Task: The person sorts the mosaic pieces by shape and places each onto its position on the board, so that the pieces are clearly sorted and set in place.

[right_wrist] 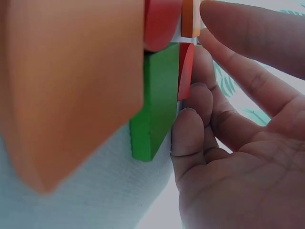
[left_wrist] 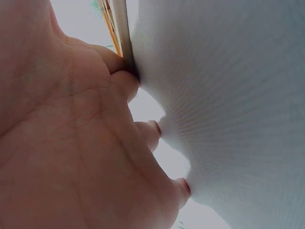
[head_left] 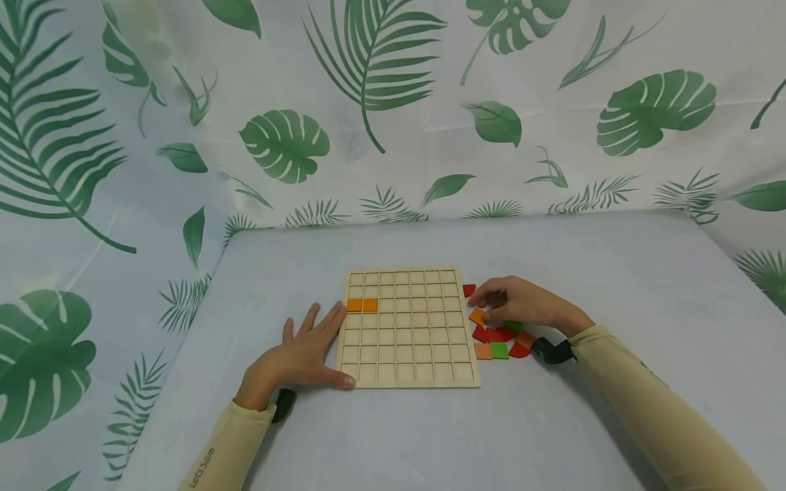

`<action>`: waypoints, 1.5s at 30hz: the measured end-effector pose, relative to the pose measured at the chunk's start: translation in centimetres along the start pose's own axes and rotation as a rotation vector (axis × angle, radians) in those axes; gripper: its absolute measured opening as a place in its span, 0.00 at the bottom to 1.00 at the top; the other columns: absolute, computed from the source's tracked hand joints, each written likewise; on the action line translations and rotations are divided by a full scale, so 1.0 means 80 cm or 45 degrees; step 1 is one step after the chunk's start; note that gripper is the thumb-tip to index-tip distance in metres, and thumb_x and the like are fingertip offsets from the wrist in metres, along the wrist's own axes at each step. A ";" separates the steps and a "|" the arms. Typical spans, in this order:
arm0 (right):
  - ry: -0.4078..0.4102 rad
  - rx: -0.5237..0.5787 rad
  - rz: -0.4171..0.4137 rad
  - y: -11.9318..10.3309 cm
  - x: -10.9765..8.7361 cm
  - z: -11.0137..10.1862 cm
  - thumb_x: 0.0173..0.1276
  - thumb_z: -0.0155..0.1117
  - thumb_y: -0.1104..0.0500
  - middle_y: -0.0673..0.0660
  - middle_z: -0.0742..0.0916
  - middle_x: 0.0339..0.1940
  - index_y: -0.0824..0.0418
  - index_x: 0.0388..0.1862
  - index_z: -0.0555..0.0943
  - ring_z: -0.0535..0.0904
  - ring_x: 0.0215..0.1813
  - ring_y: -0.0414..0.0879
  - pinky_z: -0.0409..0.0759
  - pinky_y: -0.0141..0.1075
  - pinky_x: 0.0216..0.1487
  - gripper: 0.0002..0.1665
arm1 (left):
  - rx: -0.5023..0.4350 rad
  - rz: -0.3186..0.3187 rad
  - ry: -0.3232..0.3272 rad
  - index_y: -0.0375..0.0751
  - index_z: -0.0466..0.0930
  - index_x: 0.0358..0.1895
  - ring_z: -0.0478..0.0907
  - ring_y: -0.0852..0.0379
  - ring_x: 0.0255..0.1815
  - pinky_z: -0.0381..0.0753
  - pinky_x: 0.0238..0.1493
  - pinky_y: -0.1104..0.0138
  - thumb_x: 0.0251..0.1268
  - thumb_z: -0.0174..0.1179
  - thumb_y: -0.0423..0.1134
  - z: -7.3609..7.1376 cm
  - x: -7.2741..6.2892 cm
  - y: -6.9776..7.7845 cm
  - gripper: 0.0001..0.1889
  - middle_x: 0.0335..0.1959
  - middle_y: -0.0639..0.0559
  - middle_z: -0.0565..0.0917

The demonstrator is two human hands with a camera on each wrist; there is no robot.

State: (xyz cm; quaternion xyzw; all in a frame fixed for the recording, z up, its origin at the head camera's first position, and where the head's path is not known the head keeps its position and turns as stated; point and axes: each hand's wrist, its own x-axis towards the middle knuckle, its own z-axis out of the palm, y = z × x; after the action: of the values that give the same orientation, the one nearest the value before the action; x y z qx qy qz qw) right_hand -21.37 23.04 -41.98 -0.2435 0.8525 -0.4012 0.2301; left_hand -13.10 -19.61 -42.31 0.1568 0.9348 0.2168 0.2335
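A pale wooden grid board [head_left: 405,334] lies on the table, with two orange tiles [head_left: 362,305] side by side in its left cells. Along its left edge rests my left hand [head_left: 301,358], fingers spread, the thumb at the near corner. The left wrist view shows the palm and fingertips against the board's edge [left_wrist: 121,33]. To the right of the board, my right hand [head_left: 525,301] has its thumb and index finger on an orange tile [right_wrist: 190,19]. Its other fingers curl close to a red piece [right_wrist: 186,71] and a green piece [right_wrist: 162,100].
Loose red, green and orange pieces lie in a cluster beside the board's right edge, among them a green square [head_left: 499,350] and a red piece [head_left: 469,290] higher up. A leaf-patterned cloth [head_left: 399,157] hangs behind the pale table [head_left: 393,436].
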 end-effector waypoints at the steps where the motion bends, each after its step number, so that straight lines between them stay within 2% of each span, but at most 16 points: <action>1: -0.002 -0.003 -0.005 0.000 0.000 0.000 0.73 0.70 0.66 0.57 0.87 0.57 0.64 0.59 0.87 0.80 0.57 0.55 0.81 0.44 0.59 0.17 | 0.000 0.001 0.000 0.41 0.38 0.89 0.26 0.35 0.88 0.25 0.75 0.27 0.54 0.81 0.63 0.000 0.000 0.000 0.71 0.90 0.47 0.39; 10: 0.005 -0.040 -0.013 -0.004 0.002 0.002 0.72 0.71 0.68 0.56 0.84 0.52 0.63 0.54 0.86 0.78 0.54 0.54 0.79 0.48 0.58 0.13 | 0.001 0.001 0.003 0.42 0.38 0.90 0.26 0.35 0.88 0.25 0.75 0.28 0.54 0.81 0.63 -0.001 0.000 0.000 0.71 0.90 0.47 0.39; 20: 0.007 -0.004 -0.013 -0.004 0.001 0.005 0.71 0.72 0.67 0.56 0.84 0.50 0.63 0.51 0.83 0.80 0.54 0.53 0.80 0.49 0.60 0.12 | 0.001 -0.012 0.002 0.42 0.38 0.90 0.26 0.35 0.88 0.24 0.75 0.28 0.54 0.81 0.63 -0.001 0.000 0.000 0.72 0.90 0.47 0.40; 28: 0.022 -0.021 -0.003 -0.001 0.001 0.005 0.69 0.73 0.69 0.55 0.84 0.41 0.61 0.47 0.83 0.78 0.46 0.53 0.80 0.42 0.49 0.11 | -0.008 -0.003 -0.001 0.42 0.38 0.90 0.26 0.35 0.88 0.24 0.75 0.27 0.54 0.81 0.64 -0.001 0.001 -0.001 0.72 0.90 0.47 0.39; 38: 0.010 -0.006 0.002 0.000 0.002 0.002 0.72 0.68 0.68 0.54 0.85 0.36 0.62 0.47 0.87 0.78 0.39 0.51 0.79 0.40 0.41 0.08 | 0.006 -0.008 0.004 0.41 0.39 0.89 0.26 0.35 0.88 0.25 0.75 0.27 0.53 0.81 0.64 0.000 0.001 0.000 0.71 0.90 0.47 0.40; 45: 0.044 0.001 0.059 0.000 0.005 -0.002 0.74 0.68 0.66 0.54 0.85 0.35 0.61 0.46 0.86 0.79 0.39 0.52 0.80 0.41 0.42 0.04 | 0.014 -0.009 0.007 0.40 0.39 0.89 0.27 0.35 0.88 0.25 0.75 0.27 0.53 0.81 0.64 0.002 0.002 -0.001 0.72 0.90 0.47 0.41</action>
State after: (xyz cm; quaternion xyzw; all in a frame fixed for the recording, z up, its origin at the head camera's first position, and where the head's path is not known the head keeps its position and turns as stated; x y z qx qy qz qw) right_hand -21.80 22.92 -41.96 -0.2167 0.8616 -0.4002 0.2247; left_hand -13.17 -19.57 -42.51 0.1544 0.9372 0.2112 0.2306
